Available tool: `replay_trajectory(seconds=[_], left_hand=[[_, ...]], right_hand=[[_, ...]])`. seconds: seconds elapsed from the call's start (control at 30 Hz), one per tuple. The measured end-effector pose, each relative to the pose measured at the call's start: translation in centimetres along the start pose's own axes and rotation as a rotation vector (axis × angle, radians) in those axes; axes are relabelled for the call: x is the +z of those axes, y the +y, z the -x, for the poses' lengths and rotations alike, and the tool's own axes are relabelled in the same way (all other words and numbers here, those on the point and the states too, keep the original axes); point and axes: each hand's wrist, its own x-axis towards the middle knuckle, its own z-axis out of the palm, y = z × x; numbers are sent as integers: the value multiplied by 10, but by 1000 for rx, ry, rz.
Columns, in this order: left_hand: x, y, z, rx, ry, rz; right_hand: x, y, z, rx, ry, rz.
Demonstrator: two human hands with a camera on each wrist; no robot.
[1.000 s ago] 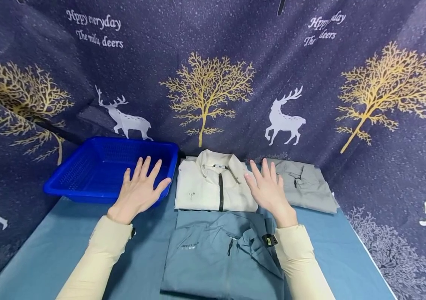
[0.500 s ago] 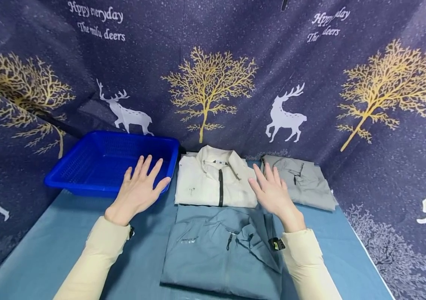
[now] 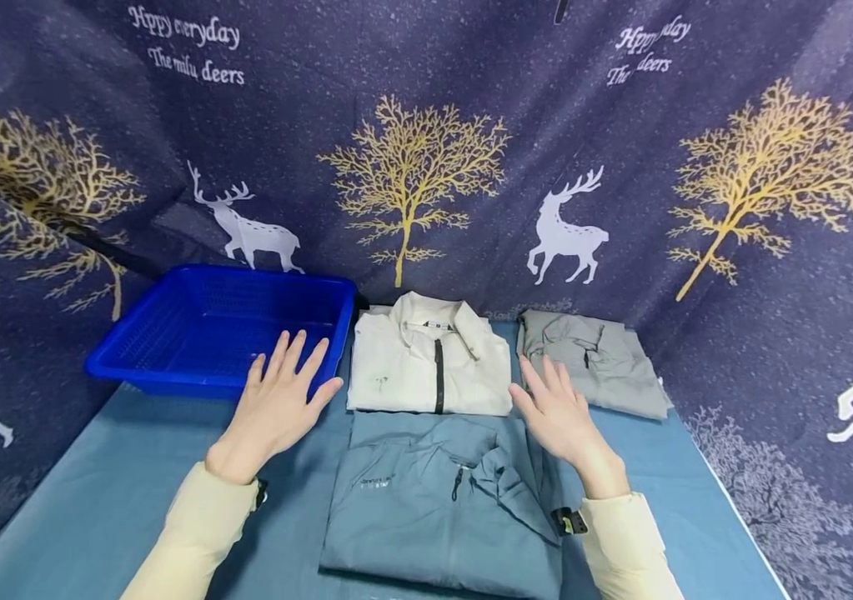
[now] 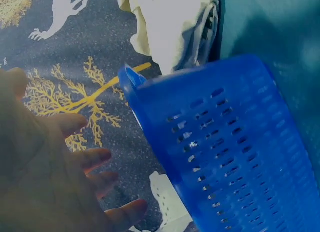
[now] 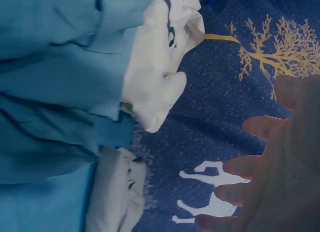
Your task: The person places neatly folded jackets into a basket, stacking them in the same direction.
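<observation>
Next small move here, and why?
Probably lower the right hand onto the blue jacket: it and the left hand hold nothing, and that folded jacket lies nearest the person, closer than the white jacket or basket.

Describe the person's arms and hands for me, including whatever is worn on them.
The left hand and right hand are bare, with no gloves or rings visible. The left sleeve and right sleeve are long and pale cream. By the right cuff shows a black device with a yellow-green patch; by the left, a small dark piece, mostly hidden.
</observation>
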Motion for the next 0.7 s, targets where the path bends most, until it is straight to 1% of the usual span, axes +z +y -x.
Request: replay_trajectory(seconds=[0.17,0.27,0.37,0.5,0.6,0.7], left_hand=[[2,6,12,16,26,10],[6,9,18,28,32,18],[12,11,23,25,18,24],[19,14,29,11,-10,32],[22,16,31,10,-18,37],[25,18,33,7,-33,43]], right_hand=[[7,10,11,21,-2,-11],[11,16,17,40,-8,-17],[14,19,23,61,-15,-22],[17,22,31,98,-49,-63],[19,24,35,123,-63,-94],[23,25,38,134,-68,-97]])
